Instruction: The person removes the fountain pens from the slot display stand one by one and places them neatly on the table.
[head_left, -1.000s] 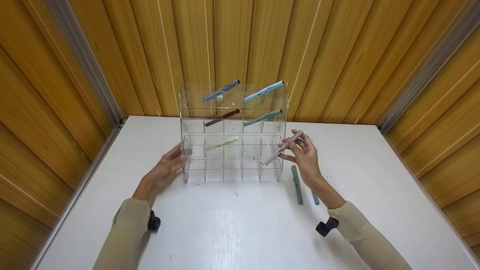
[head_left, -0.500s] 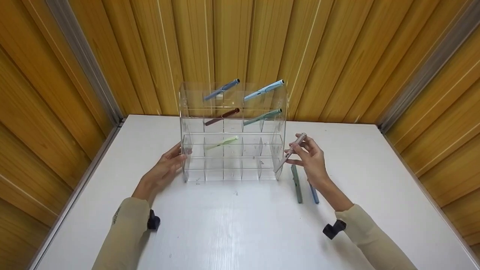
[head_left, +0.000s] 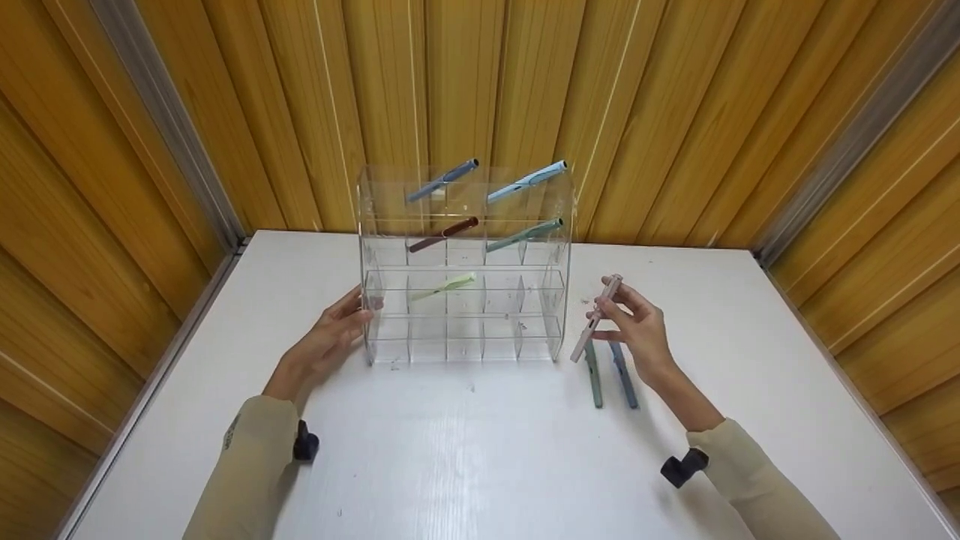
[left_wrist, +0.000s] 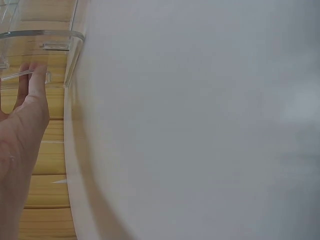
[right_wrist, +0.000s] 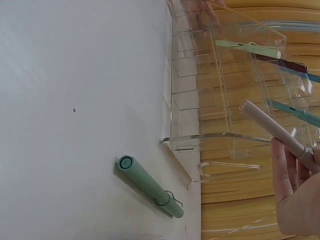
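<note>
A clear acrylic pen rack (head_left: 564, 315) with tiered compartments stands at the middle back of the table. My left hand (head_left: 324, 343) holds its left side, fingertips at the clear panel (left_wrist: 45, 33). My right hand (head_left: 639, 331) pinches a pale pink pen (head_left: 585, 341) between thumb and fingers, tilted, just right of the rack. In the right wrist view that pink pen (right_wrist: 270, 124) points toward the rack. Below the right hand, a green pen (head_left: 594, 379) and a blue pen (head_left: 624, 379) lie side by side on the table.
The rack bears a dark blue pen (head_left: 442, 181), a light blue pen (head_left: 527, 181), a dark red pen (head_left: 444, 235), a teal pen (head_left: 523, 235) and a light green pen (head_left: 444, 286). Wood-look panel walls (head_left: 465, 90) enclose the white table (head_left: 450, 465).
My right hand has moved right and toward me with the pink pen, away from the rack's front right corner. More of the blue pen now shows. The left hand stays put.
</note>
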